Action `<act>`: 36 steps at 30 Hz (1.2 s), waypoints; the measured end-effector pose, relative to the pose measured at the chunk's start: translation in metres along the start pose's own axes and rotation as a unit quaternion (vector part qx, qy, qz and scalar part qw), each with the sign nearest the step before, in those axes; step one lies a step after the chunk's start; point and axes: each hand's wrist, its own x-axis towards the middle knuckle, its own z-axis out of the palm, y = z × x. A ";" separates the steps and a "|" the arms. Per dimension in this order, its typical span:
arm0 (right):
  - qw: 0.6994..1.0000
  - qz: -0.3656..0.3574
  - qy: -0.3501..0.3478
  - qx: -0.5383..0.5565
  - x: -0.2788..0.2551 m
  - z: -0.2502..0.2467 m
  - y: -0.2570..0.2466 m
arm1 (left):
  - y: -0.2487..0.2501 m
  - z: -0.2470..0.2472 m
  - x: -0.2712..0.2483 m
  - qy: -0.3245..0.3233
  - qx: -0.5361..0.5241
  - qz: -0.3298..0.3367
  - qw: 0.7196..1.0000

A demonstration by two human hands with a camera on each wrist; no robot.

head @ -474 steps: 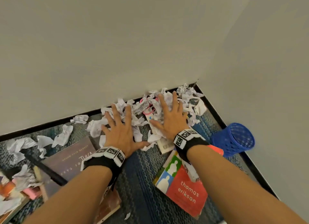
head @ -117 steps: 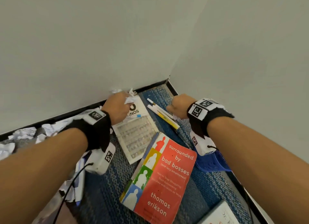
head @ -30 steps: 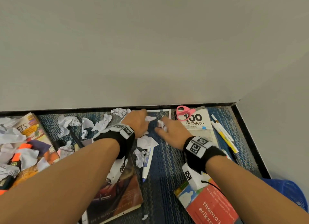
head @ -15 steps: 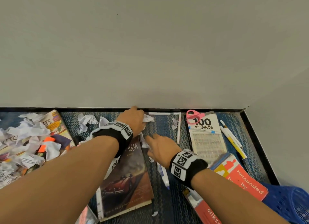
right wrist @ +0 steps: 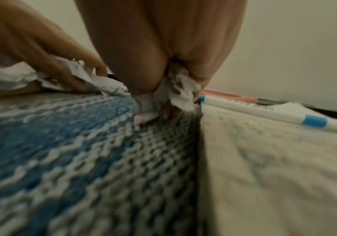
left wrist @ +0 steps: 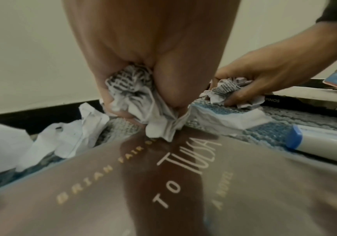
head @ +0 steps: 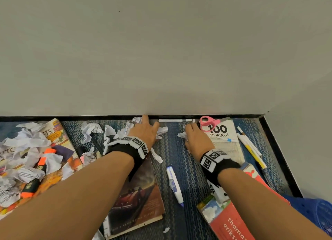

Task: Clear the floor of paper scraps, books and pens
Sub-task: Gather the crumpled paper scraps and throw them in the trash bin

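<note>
While books and pens lie scattered across the blue woven carpet, both hands work the paper scraps along the black skirting at twelve o'clock. The left hand has its fingers curled tight round a wad of printed scraps, with loose ends spilling below the fist over the brown novel. At its three o'clock the right hand, fingers bunched, pinches a smaller crumpled scrap against the carpet, just beside the edge of the "100 Filipinos" book. The scraps look feather-light, soft and easily torn; they should compress into a fist, so a whole-hand scoop probably suits them better than fingertip picking. More scraps lie heaped at nine o'clock. The books appear stiff and heavier, likely best taken by the spine or a long edge. A white pen hugs the wall, and the correction tape lies at six o'clock; both look smooth and may roll.
</note>
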 end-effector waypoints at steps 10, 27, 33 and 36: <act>0.999 -0.024 0.011 0.022 -0.024 -0.011 0.003 | 0.003 -0.015 0.001 -0.011 -0.051 0.021 0.998; 0.999 0.031 0.022 0.034 0.008 0.010 -0.034 | -0.020 -0.040 -0.008 0.038 -0.125 0.039 0.991; 0.996 0.007 0.011 0.087 -0.029 0.001 -0.027 | -0.026 -0.038 -0.011 0.012 -0.118 0.031 0.992; 0.997 0.009 -0.066 0.029 -0.046 0.009 -0.035 | -0.019 -0.040 -0.015 -0.003 -0.116 0.035 0.993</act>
